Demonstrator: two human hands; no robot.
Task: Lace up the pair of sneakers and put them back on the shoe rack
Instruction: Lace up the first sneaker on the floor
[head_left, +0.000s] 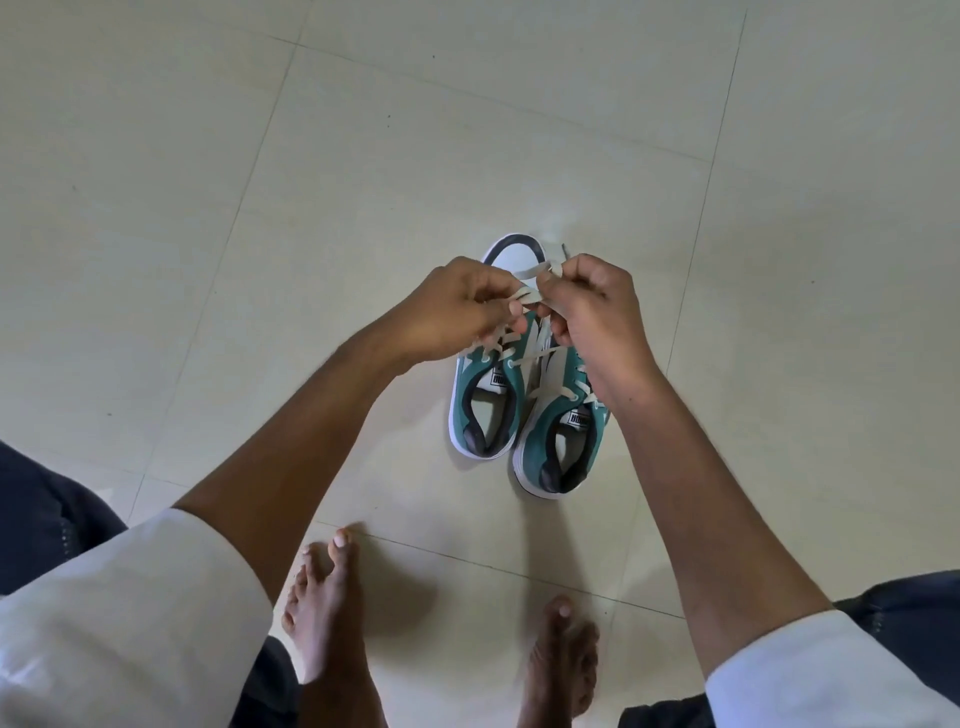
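Head view: your hands meet above the shoes.
Lace: flat cream shoelace (527, 296), looped between both hands so you can form the bow.
Sneakers: pair of green canvas sneakers with white soles (524, 410), side by side right beneath your hands.
Left hand (457, 312): pinched closed on a lace loop.
Right hand (587, 306): curled closed on the other end.
Floor: pale tiled floor (208, 208); no rack visible.

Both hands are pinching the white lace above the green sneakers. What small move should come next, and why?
Probably pull the loops apart to snug the bow: the left hand and right hand each pinch the white lace, which looks loose above the green sneakers, both on the tiled floor. No shoe rack is in view.
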